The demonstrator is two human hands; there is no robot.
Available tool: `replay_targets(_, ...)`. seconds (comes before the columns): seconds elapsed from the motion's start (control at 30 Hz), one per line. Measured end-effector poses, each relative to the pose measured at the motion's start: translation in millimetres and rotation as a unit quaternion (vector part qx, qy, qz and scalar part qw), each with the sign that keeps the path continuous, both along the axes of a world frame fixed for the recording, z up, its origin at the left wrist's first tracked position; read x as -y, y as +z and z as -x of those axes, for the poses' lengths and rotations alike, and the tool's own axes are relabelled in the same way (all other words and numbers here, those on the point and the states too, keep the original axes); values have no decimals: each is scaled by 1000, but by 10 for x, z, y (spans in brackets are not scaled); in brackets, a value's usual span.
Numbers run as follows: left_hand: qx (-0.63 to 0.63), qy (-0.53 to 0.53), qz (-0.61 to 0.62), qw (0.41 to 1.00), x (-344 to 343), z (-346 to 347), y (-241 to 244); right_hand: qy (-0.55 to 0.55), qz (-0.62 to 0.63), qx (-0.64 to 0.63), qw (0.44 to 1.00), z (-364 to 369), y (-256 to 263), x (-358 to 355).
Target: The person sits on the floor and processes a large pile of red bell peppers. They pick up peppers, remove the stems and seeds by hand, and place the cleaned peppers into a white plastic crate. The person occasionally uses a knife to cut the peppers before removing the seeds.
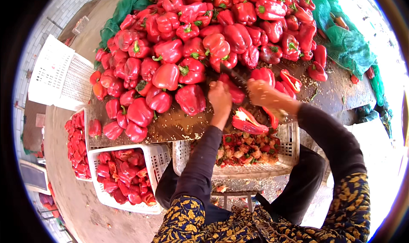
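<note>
A large heap of red bell peppers [166, 76] covers the wooden table [179, 124]. My right hand [263, 94], blurred, is closed around the handle end of a knife, whose dark blade [235, 76] points up and left towards the heap. At the heap's near edge my left hand [220, 99] touches a red pepper [232, 89] lying beside the blade; its fingertips are partly hidden, so its grip is unclear. Cut pepper pieces [249, 121] lie just below my hands, and more halves [290, 81] lie to the right of my right hand.
At the table's near edge, a plastic crate [236, 172] holds pepper cores and scraps. Left of it, a white crate [124, 207] contains cut red pieces, with another filled crate [85, 140] beyond. White crates [57, 73] stand at far left. Green netting [348, 48] borders the heap.
</note>
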State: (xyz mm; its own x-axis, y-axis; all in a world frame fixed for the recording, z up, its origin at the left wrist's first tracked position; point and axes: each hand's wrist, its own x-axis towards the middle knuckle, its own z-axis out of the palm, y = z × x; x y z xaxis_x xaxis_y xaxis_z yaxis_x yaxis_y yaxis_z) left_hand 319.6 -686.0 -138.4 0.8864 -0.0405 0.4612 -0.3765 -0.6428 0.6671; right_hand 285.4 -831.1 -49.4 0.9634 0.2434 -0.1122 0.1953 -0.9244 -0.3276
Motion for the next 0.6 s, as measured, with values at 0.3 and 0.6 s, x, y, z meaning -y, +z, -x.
replay_targets(0.3,-39,-116,-20,992,-482,-212,537,-40,11,82,996,178,-266,259)
replay_targets(0.6,129,134,-130,974,-708,-375,310,73,-38,191,978,-130,474,-214)
